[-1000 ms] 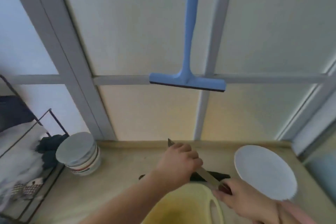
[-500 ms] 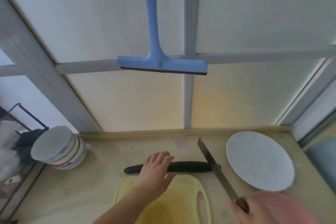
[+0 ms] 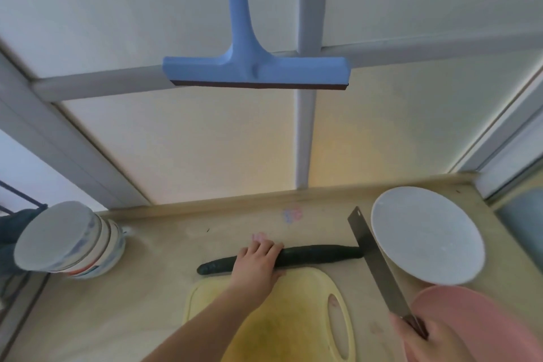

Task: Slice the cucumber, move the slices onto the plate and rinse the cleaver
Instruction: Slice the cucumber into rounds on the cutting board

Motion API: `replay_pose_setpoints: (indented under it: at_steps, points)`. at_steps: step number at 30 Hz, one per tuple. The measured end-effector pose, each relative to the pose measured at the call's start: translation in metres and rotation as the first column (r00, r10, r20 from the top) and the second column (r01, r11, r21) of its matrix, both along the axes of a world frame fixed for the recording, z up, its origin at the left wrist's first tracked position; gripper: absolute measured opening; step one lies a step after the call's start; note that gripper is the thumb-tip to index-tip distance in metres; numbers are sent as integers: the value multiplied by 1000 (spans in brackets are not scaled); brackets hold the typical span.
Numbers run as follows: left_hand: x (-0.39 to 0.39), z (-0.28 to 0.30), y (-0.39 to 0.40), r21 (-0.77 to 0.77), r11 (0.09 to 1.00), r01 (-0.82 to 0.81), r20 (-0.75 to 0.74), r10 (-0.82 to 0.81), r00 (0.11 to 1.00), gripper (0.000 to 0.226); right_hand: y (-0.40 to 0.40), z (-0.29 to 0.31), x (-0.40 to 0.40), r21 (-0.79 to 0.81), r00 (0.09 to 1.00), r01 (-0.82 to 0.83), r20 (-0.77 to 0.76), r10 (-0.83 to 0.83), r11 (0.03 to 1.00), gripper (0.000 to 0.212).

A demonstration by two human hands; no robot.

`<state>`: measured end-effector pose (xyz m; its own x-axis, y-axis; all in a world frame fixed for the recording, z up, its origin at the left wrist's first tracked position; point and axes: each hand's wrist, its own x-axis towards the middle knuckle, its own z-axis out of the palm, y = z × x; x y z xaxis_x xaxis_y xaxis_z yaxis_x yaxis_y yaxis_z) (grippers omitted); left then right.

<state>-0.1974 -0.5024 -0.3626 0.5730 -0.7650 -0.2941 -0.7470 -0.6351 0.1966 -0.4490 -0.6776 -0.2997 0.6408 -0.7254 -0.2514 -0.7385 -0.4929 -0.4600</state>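
Observation:
A long dark green cucumber (image 3: 320, 254) lies whole on the beige counter, just beyond the far edge of the yellow cutting board (image 3: 296, 323). My left hand (image 3: 258, 258) rests on its left part, fingers laid over it. My right hand (image 3: 423, 335), at the lower right, grips the dark handle of the cleaver (image 3: 373, 261). The blade points away from me and its far end stands by the cucumber's right tip. A white plate (image 3: 429, 232) sits to the right of the blade, with nothing on it.
A pink bowl (image 3: 482, 320) sits at the lower right, close to my right hand. Stacked bowls (image 3: 70, 241) stand at the left by a wire rack (image 3: 17, 214). A blue squeegee (image 3: 252, 67) hangs on the window above the counter.
My left hand let go of the cleaver and came down onto the cucumber. My right hand drew the cleaver back to the right. The view has tilted down and closer.

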Motion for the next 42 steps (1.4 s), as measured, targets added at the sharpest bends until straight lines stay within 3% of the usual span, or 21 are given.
replay_pose_setpoints:
  at_steps: [1, 3, 6, 12, 15, 18, 22, 27, 28, 29, 30, 31, 32, 33, 34, 35, 37, 39, 42]
  points:
    - [1, -1, -1, -4, 1000, 7, -1, -7, 1000, 49, -1, -7, -1, 52, 999, 28, 18, -29, 998, 53]
    - [3, -3, -1, -27, 1000, 8, -3, -8, 1000, 45, 1, -12, -2, 77, 998, 42, 49, -46, 996, 35]
    - [0, -4, 4, -66, 998, 19, 48, -16, 999, 44, -3, -6, -4, 93, 993, 38, 106, -48, 995, 63]
    - [-10, 4, 37, -104, 993, 60, 113, -48, 992, 43, -5, 3, -10, 99, 969, 71, 230, -92, 993, 78]
    - [-15, 0, 70, -171, 979, 114, 148, -89, 985, 41, 2, 11, -14, 179, 967, 56, 236, -98, 982, 73]
    - [-22, -7, 99, -198, 963, 184, 191, -146, 971, 33, 17, 21, -13, 216, 969, 27, 234, -79, 976, 46]
    - [-33, -23, 117, -115, 953, 282, 201, -256, 946, 40, 35, 8, -10, 548, 955, 130, 154, -252, 826, 47]
    - [-55, -14, 118, -93, 989, 113, 176, -95, 980, 66, 50, 16, -4, 644, 958, 145, 100, -271, 751, 42]
    - [-65, -11, 118, -111, 993, 48, 124, -34, 992, 72, 51, 18, -5, 648, 960, 145, 90, -264, 748, 42]
    - [-80, -8, 119, -166, 978, -124, 4, 126, 992, 76, 53, 21, -5, 647, 963, 147, 78, -256, 749, 41]
    - [-97, -5, 119, -271, 891, -364, -126, 342, 931, 75, 54, 22, -6, 642, 966, 144, 75, -249, 753, 41]
    - [-114, 1, 116, -377, 681, -628, -270, 568, 778, 72, 55, 24, -8, 644, 967, 144, 69, -245, 752, 42]
    - [-127, 11, 109, -390, 361, -847, -456, 723, 518, 69, 55, 24, -10, 646, 967, 140, 72, -243, 750, 43]
    - [-135, 21, 99, -279, 45, -959, -626, 749, 217, 70, 55, 26, -12, 647, 968, 136, 73, -239, 750, 44]
    - [-136, 29, 86, -129, -151, -980, -697, 717, -19, 76, 55, 25, -14, 647, 970, 125, 80, -230, 752, 45]
    - [-134, 35, 73, 12, -220, -975, -714, 682, -162, 83, 55, 26, -16, 648, 973, 116, 79, -218, 753, 45]
    - [-124, 42, 48, 185, -215, -959, -684, 672, -283, 99, 55, 29, -22, 655, 973, 113, 78, -215, 747, 48]
    - [-113, 35, 31, 255, -250, -934, -635, 685, -357, 110, 55, 35, -29, 658, 977, 115, 62, -205, 744, 57]
    - [-105, 24, 22, 241, -315, -918, -599, 697, -396, 109, 51, 35, -41, 633, 979, 98, 79, -190, 768, 98]
